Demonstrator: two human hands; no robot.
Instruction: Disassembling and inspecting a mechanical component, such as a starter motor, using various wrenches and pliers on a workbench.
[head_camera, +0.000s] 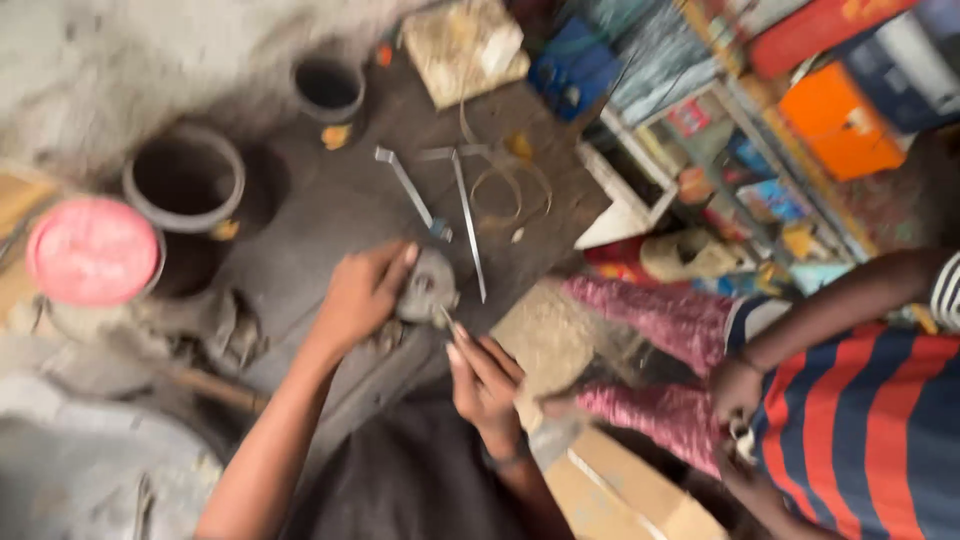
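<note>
Head view looks down on a dark, dirty tabletop (330, 215), and the picture is blurred. As landmark I take the grey metal part (428, 288) that sits near the front edge of this tabletop.

The left hand (362, 296) is just left of the part and its grip is closed around it, fingers over the top. The right hand (484, 378) is just below and right of the part. Its grip pinches a thin tool (447, 320) whose tip touches the part's lower side; what kind of tool I cannot tell.

Above the part lie two bent metal strips (462, 205) and a curled band (505, 180). Far to the left of the part stands a round pink lid (92, 250), and beside it a dark pot (185, 180) with a grey rim. A smaller pot (328, 88) stands higher, up and left from the part. Straight above, at the far edge, lies a pale block (466, 48).

To the right of the part is pink cloth (660, 345), and further right another person in a striped shirt (860, 420), with one hand (736, 388) low at the cloth. Shelves with coloured boxes (840, 125) fill the upper right.
</note>
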